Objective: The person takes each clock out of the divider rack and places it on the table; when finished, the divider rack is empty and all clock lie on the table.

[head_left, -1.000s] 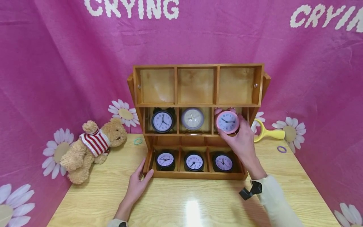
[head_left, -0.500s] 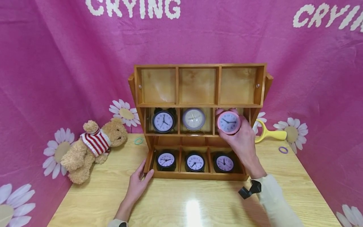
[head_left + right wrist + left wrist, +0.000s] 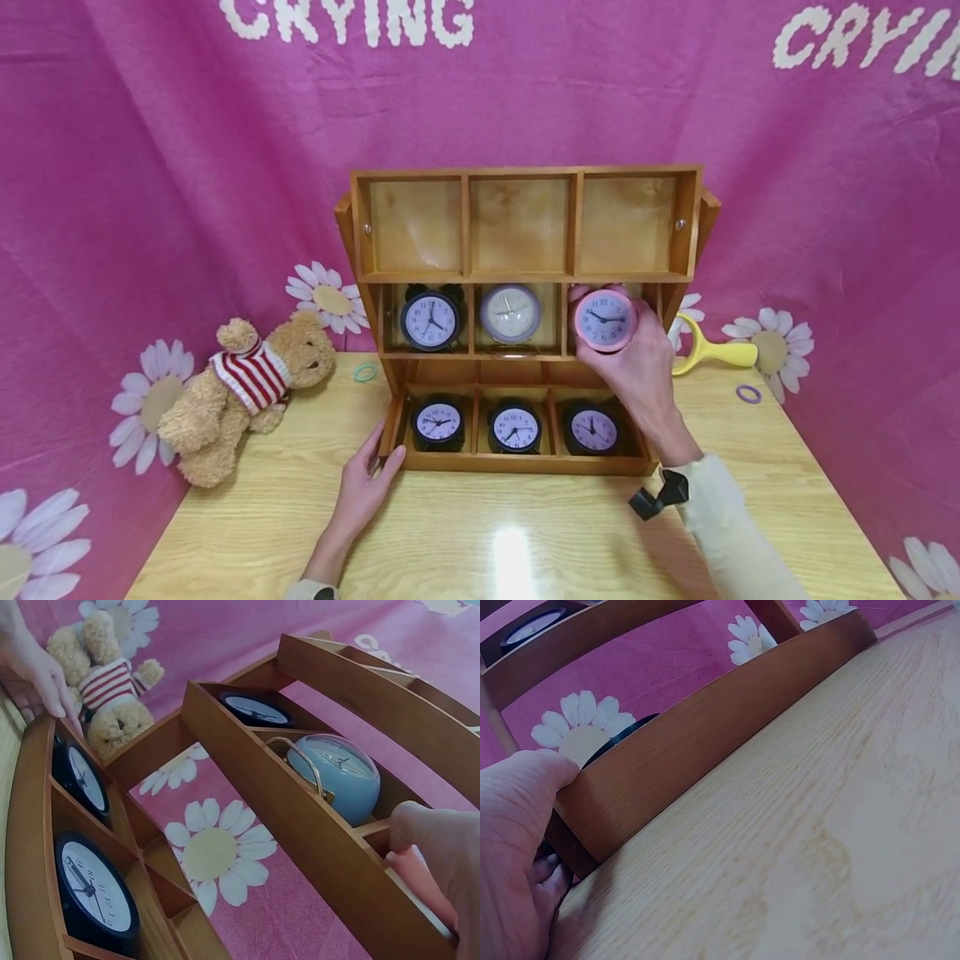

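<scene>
My right hand point(image 3: 641, 375) holds a pink twin-bell alarm clock point(image 3: 604, 320) in the right compartment of the middle row of a wooden display shelf point(image 3: 517, 279). Its thumb lies low at the clock's left, the other fingers at its right side, partly hidden. In the right wrist view, only a sliver of the pink clock point(image 3: 424, 881) shows below the hand. My left hand point(image 3: 365, 483) grips the shelf's lower left corner. The left wrist view has its thumb on the front board point(image 3: 660, 757) and its fingers behind the side.
A black twin-bell clock point(image 3: 430, 321) and a round pale clock point(image 3: 510, 314) share the middle row. Black clocks point(image 3: 514, 428) fill the bottom row; the top row holds nothing. A teddy bear point(image 3: 247, 392) lies left; a yellow-handled tool point(image 3: 720, 354) and purple ring point(image 3: 748, 393) lie right.
Very little differs. The pink clock has shifted slightly rightward in its compartment with my right hand still on it. My left hand stays at the shelf's corner.
</scene>
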A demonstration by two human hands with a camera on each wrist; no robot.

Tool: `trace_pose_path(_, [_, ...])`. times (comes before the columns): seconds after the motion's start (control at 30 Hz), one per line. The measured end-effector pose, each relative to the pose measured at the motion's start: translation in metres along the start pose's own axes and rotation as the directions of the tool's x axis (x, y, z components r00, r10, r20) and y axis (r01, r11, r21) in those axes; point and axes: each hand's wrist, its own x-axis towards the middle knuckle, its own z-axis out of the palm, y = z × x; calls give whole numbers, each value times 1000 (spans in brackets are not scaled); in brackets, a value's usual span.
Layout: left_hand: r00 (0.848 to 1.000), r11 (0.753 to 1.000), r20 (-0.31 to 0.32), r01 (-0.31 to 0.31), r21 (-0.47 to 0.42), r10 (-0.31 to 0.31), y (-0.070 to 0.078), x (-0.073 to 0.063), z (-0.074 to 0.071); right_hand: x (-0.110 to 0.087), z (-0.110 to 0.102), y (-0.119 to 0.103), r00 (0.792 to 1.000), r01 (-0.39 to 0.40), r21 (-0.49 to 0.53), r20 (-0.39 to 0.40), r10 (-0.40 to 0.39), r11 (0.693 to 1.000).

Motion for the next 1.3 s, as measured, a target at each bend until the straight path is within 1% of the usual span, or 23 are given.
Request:
trace_pose_path(0.2, [1000, 1000, 9, -9, -13, 9, -1, 1, 1, -1, -3, 0, 1000, 5, -19, -29, -6, 1000])
trace_pose_path(0.47, [1000, 999, 8, -11, -30, 12, -2, 1, 1, -6, -8, -3, 997, 32, -32, -66, -34, 999])
trace_pose_path(0.67, [1000, 999, -1, -9, -37, 9, -1, 1, 1, -11, -16, -10, 993, 44, -16, -105, -45, 999])
trace_pose_path(0.8, [1000, 999, -6, -10, -42, 10, -1, 1, 1, -16, -25, -11, 990, 66, -2, -129, -66, 998])
trace_pose_path(0.93, [1000, 999, 2, -11, -44, 11, -1, 1, 2, -24, -38, -8, 981, 98, 20, -168, -93, 995])
trace_pose_path(1.07, [1000, 999, 2, -17, -37, 17, -2, 1, 3, -31, -49, -2, 967, 132, 25, -222, -123, 991])
trace_pose_path(1.17, [1000, 999, -1, -26, -22, 26, -2, 1, 3, -38, -56, 4, 958, 143, 19, -255, -134, 989])
trace_pose_path(1.3, [1000, 1000, -6, -29, 9, 29, -3, 0, 3, -48, -66, 14, 953, 135, 5, -273, -128, 991])
